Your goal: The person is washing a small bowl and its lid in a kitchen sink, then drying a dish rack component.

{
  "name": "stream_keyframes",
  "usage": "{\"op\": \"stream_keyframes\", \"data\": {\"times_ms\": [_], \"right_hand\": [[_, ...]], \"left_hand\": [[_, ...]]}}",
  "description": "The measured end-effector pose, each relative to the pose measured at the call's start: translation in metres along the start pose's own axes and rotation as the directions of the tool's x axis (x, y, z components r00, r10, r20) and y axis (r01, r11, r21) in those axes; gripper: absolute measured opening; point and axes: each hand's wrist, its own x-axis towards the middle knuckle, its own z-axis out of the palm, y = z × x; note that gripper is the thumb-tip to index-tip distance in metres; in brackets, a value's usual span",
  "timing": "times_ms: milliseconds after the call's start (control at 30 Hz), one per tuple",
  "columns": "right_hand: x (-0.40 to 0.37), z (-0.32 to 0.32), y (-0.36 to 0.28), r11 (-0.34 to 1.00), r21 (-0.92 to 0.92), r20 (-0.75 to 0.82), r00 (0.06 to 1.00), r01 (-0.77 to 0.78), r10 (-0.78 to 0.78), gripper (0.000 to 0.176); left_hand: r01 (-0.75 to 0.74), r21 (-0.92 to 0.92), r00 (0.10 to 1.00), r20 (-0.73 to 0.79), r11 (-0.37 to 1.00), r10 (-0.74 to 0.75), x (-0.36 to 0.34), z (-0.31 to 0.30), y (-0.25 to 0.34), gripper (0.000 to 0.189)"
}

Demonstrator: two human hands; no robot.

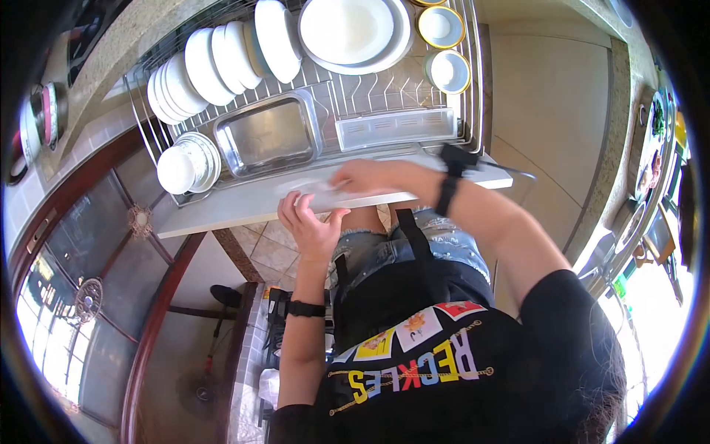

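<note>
Over the front edge of a pulled-out drawer (222, 214), my left hand (307, 222) holds a small whitish, translucent item (314, 195) between fingers and thumb. The item is blurred, and its exact kind cannot be made out. Against its right side, my right hand (366, 177) is closed and smeared by motion; what its fingers hold is hidden. Just beyond the hands in the drawer are a rectangular metal tray (270, 133) and a long clear plastic tray (397, 130).
The drawer's wire rack holds upright white plates (207, 66), a stack of small bowls (188, 164), large white dishes (347, 29) and yellow-rimmed cups (448, 71). A stone counter edge (617, 96) runs along the right. Glazed doors (111, 244) stand at the left.
</note>
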Motion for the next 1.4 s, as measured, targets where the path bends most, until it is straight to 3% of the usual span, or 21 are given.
{"op": "stream_keyframes", "data": {"times_ms": [67,100,167,267,333,400,500,567,633,733,767,800,867,967,1067,1100,1133,1200,1267,1333,1400], "right_hand": [[-0.05,-0.028,0.043,0.97,-0.11,0.058,0.973,-0.216,0.223,0.034],[-0.077,-0.047,0.046,0.888,-0.109,0.077,0.887,-0.447,0.455,0.032],[-0.107,-0.062,0.072,0.788,-0.361,-0.014,0.847,-0.5,0.531,0.031],[-0.073,-0.044,0.066,0.666,-0.488,-0.088,0.791,-0.565,0.606,0.032],[-0.032,-0.018,0.057,0.837,-0.298,-0.145,0.889,-0.459,0.435,0.031],[0.017,0.007,0.02,0.906,-0.212,-0.138,0.929,-0.367,0.344,0.031],[0.044,0.027,-0.01,0.931,-0.099,-0.177,0.927,-0.351,0.331,0.023],[0.019,0.017,0.01,0.887,-0.197,-0.229,0.899,-0.418,0.373,0.022],[-0.005,-0.007,0.016,0.648,-0.261,-0.205,0.697,-0.716,0.687,0.021],[0.005,0.004,0.016,0.568,-0.262,-0.291,0.625,-0.78,0.724,0.025],[0.016,0.019,0.016,0.749,-0.291,-0.316,0.799,-0.595,0.512,0.026],[0.033,0.034,0.007,0.85,-0.07,-0.279,0.829,-0.521,0.485,0.027],[0.062,0.029,-0.068,0.74,-0.104,-0.234,0.74,-0.664,0.631,0.027],[0.021,0.026,-0.001,0.577,-0.299,-0.399,0.649,-0.76,0.648,0.028],[0.007,0.012,0.014,0.499,-0.196,-0.375,0.534,-0.844,0.757,0.027],[0.024,0.019,-0.004,0.54,-0.121,-0.346,0.545,-0.833,0.764,0.028],[0.033,0.036,0.003,0.794,-0.121,-0.297,0.785,-0.595,0.543,0.028],[0.077,0.05,-0.065,0.843,-0.08,-0.257,0.828,-0.533,0.499,0.03],[0.076,0.048,-0.084,0.842,-0.089,-0.203,0.837,-0.533,0.508,0.029],[0.027,0.047,-0.056,0.845,-0.139,-0.332,0.828,-0.517,0.452,0.026],[-0.033,0.023,-0.032,0.666,-0.238,-0.422,0.693,-0.707,0.585,0.026]], "left_hand": [[-0.005,0.024,1.0,0.025,1.0,0.005,0.002,-0.003,-0.004,0.069],[-0.016,0.046,0.998,0.055,0.999,0.014,0.002,-0.004,-0.007,0.072],[-0.002,0.043,0.997,0.077,0.999,-0.002,-0.001,-0.003,-0.013,0.075],[-0.021,0.009,0.991,0.13,1.0,0.02,0.004,-0.005,-0.022,0.076],[-0.049,-0.021,0.985,0.167,0.999,0.052,0.006,-0.013,-0.032,0.073],[-0.157,0.058,0.967,0.211,0.986,0.141,0.008,-0.024,-0.053,0.069],[-0.15,0.108,0.955,0.274,0.983,0.116,0.014,-0.053,-0.094,0.067],[-0.169,0.122,0.949,0.29,0.978,0.127,0.021,-0.072,-0.123,0.066],[-0.203,0.171,0.941,0.307,0.964,0.144,0.03,-0.088,-0.147,0.065],[-0.191,0.062,0.923,0.35,0.98,0.158,0.04,-0.094,-0.168,0.065],[-0.207,0.052,0.923,0.343,0.977,0.177,0.042,-0.091,-0.17,0.067],[-0.201,0.043,0.924,0.339,0.979,0.175,0.043,-0.09,-0.171,0.067],[-0.227,0.054,0.908,0.372,0.972,0.191,0.046,-0.091,-0.172,0.063],[-0.18,0.0,0.921,0.35,0.984,0.168,0.048,-0.093,-0.175,0.065],[-0.192,0.005,0.912,0.369,0.981,0.177,0.047,-0.087,-0.175,0.068],[-0.188,-0.002,0.912,0.371,0.982,0.176,0.046,-0.086,-0.175,0.068],[-0.177,0.003,0.917,0.362,0.984,0.164,0.046,-0.085,-0.175,0.069],[-0.157,0.015,0.922,0.36,0.988,0.141,0.044,-0.087,-0.174,0.07],[-0.154,0.057,0.918,0.377,0.986,0.121,0.048,-0.088,-0.173,0.072],[-0.156,0.079,0.929,0.351,0.985,0.119,0.048,-0.086,-0.173,0.072],[-0.162,0.087,0.933,0.339,0.983,0.123,0.046,-0.084,-0.173,0.073]]}}
